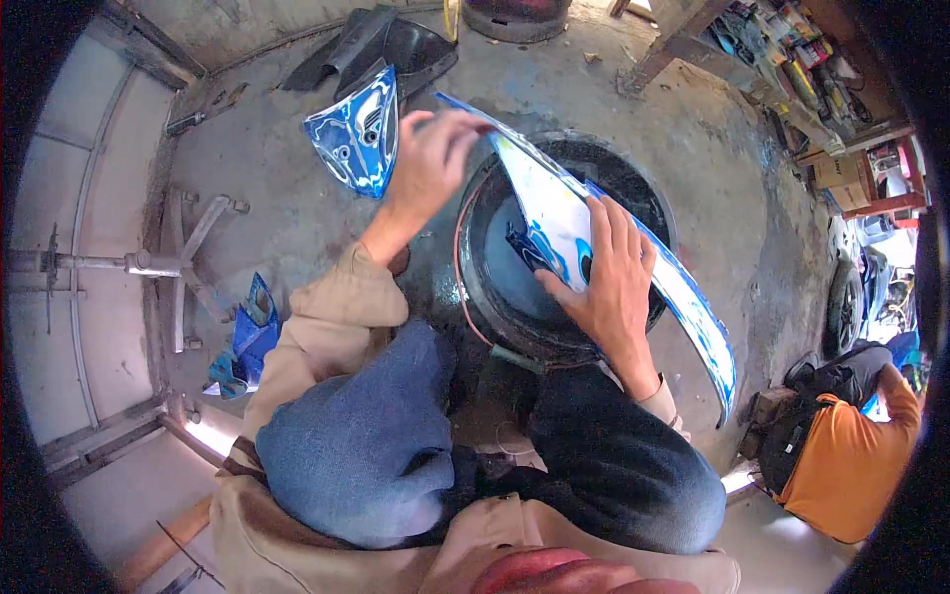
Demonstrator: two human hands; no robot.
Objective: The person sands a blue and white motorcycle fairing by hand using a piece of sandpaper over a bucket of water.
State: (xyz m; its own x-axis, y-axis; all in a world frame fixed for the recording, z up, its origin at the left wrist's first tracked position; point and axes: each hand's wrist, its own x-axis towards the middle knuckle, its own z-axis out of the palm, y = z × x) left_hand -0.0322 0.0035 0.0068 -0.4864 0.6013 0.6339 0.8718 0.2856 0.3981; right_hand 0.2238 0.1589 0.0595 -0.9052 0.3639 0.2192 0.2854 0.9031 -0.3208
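Observation:
A long curved blue-and-white painted panel (542, 193), like a motorcycle fairing piece, lies slanted over a round black tub (665, 213) of water. My right hand (612, 282) grips its middle, with the fingers over the upper edge and the thumb on the near side. At the panel's far left end is my left hand (433, 163), its fingers smeared by motion; whether they hold the edge I cannot make out. Beyond that hand, a smaller blue-and-white panel (358, 134) with round holes rests on the floor.
Blue panel pieces (252, 342) lie left of my knee. Black plastic parts (371, 49) sit at the back, beside a dark round container (515, 18). A metal stand (188, 262) is at left. Cluttered shelves (792, 69) line the right; a person in orange (846, 460) is at lower right.

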